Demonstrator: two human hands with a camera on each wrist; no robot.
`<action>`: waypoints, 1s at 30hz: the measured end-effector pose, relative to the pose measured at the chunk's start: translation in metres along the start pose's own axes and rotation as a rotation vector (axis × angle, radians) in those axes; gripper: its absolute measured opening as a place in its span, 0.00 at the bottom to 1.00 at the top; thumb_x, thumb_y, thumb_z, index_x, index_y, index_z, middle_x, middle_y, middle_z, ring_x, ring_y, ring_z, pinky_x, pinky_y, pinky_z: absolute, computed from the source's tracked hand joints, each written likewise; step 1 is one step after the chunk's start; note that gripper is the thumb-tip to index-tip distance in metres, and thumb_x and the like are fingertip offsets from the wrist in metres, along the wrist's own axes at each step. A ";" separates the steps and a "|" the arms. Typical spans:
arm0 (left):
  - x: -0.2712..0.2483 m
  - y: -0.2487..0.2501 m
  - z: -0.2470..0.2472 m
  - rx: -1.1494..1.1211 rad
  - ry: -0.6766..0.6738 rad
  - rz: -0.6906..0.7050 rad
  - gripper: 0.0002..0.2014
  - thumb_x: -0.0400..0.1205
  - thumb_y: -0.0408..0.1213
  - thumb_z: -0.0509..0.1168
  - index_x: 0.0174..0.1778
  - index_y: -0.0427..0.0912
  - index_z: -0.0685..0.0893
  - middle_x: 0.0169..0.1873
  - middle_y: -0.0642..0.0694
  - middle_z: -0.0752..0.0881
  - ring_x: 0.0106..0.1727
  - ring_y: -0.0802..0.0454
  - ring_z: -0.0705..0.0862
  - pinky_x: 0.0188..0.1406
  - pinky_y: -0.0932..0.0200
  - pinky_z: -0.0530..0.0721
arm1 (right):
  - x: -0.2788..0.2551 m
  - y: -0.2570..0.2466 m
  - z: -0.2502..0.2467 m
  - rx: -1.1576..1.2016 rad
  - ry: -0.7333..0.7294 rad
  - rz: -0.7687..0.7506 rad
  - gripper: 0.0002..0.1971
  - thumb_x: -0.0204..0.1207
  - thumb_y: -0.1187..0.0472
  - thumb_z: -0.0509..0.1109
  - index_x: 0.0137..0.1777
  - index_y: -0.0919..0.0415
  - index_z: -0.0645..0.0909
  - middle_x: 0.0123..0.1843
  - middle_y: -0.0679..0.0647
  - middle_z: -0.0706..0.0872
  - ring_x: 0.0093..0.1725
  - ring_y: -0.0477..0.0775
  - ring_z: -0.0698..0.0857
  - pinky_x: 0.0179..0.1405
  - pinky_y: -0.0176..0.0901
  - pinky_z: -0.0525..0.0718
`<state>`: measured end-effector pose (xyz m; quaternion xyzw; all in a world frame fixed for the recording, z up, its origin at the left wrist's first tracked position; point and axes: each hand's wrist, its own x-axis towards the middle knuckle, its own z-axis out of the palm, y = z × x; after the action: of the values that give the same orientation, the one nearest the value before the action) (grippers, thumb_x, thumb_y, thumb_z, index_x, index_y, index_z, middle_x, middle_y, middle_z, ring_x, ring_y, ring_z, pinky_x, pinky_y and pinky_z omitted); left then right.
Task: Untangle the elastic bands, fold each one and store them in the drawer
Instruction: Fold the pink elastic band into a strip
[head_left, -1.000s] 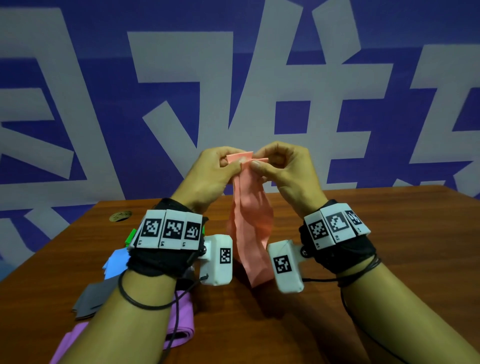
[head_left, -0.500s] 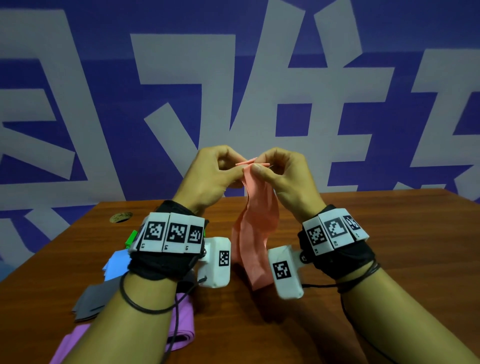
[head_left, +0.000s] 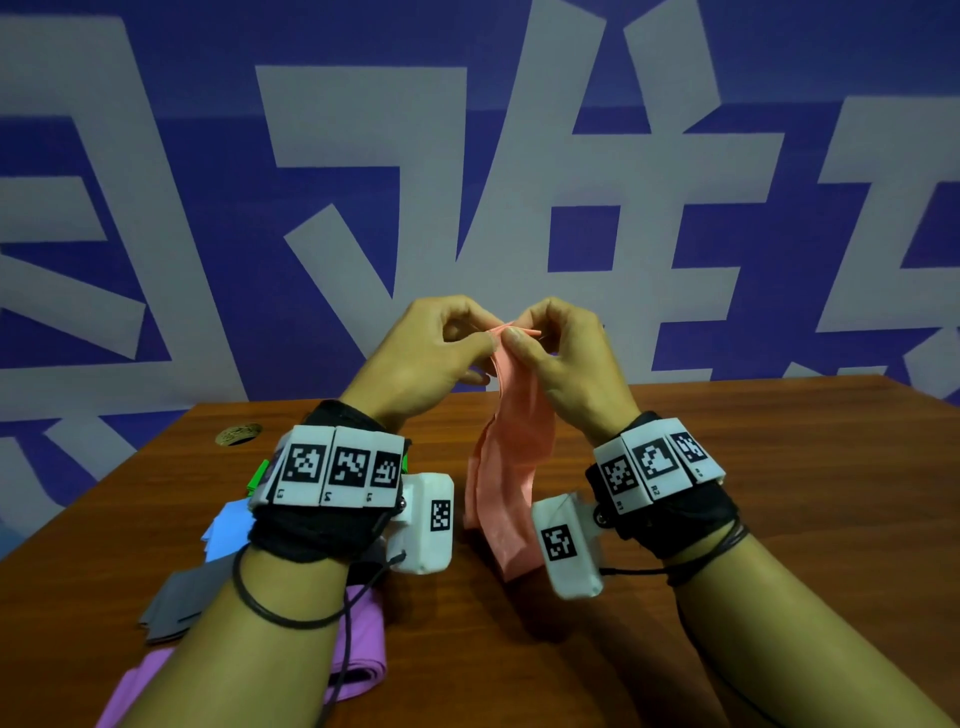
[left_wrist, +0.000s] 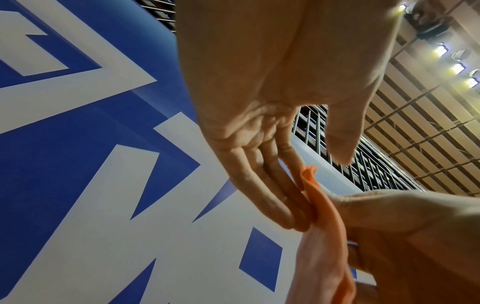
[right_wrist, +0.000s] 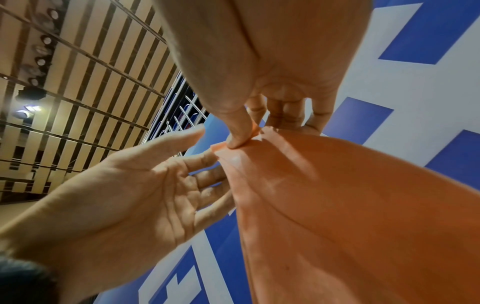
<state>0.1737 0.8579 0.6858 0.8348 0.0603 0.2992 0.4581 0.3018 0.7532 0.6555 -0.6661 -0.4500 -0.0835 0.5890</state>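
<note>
A salmon elastic band (head_left: 511, 467) hangs from both hands above the wooden table (head_left: 779, 519), its lower end near the tabletop behind the right wrist camera. My right hand (head_left: 519, 338) pinches the bunched top edge between thumb and fingers; the right wrist view shows that hand (right_wrist: 249, 133) with the thumb pressed on the band (right_wrist: 350, 205). My left hand (head_left: 480, 343) lies beside it. In the left wrist view its straight fingers (left_wrist: 280, 201) touch the band (left_wrist: 319, 216) while the thumb stands apart. No drawer is in view.
Other bands lie at the table's left front: purple (head_left: 358, 660), grey (head_left: 176, 597), blue (head_left: 228, 525) and a bit of green (head_left: 258, 475). A round cable hole (head_left: 238, 434) sits near the far left edge. A blue and white wall stands behind.
The band's top edge, flat and wider a second ago, is now bunched narrow between the fingertips. Both hands have dropped slightly, and the hanging part has swayed a little.
</note>
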 end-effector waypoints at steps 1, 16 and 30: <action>-0.001 0.001 0.001 0.010 0.004 0.017 0.08 0.83 0.40 0.69 0.52 0.40 0.87 0.44 0.44 0.92 0.47 0.50 0.92 0.52 0.49 0.91 | -0.001 -0.001 0.001 0.004 0.000 0.003 0.07 0.79 0.56 0.73 0.43 0.58 0.82 0.38 0.50 0.87 0.40 0.50 0.87 0.40 0.45 0.86; 0.004 -0.005 0.000 0.193 0.225 0.089 0.01 0.80 0.32 0.73 0.44 0.42 0.89 0.37 0.47 0.92 0.40 0.54 0.91 0.45 0.51 0.92 | -0.001 -0.010 -0.008 0.024 0.048 -0.106 0.12 0.73 0.58 0.80 0.55 0.54 0.83 0.36 0.52 0.86 0.35 0.48 0.86 0.37 0.40 0.86; 0.003 -0.004 0.001 0.176 0.284 0.108 0.02 0.80 0.33 0.74 0.45 0.43 0.90 0.39 0.50 0.91 0.42 0.57 0.91 0.47 0.50 0.92 | 0.001 -0.011 -0.012 -0.087 0.163 -0.134 0.05 0.72 0.55 0.80 0.41 0.56 0.90 0.41 0.50 0.88 0.39 0.46 0.85 0.38 0.35 0.84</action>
<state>0.1771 0.8610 0.6835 0.8229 0.1054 0.4320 0.3536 0.2997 0.7420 0.6678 -0.6505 -0.4401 -0.1960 0.5872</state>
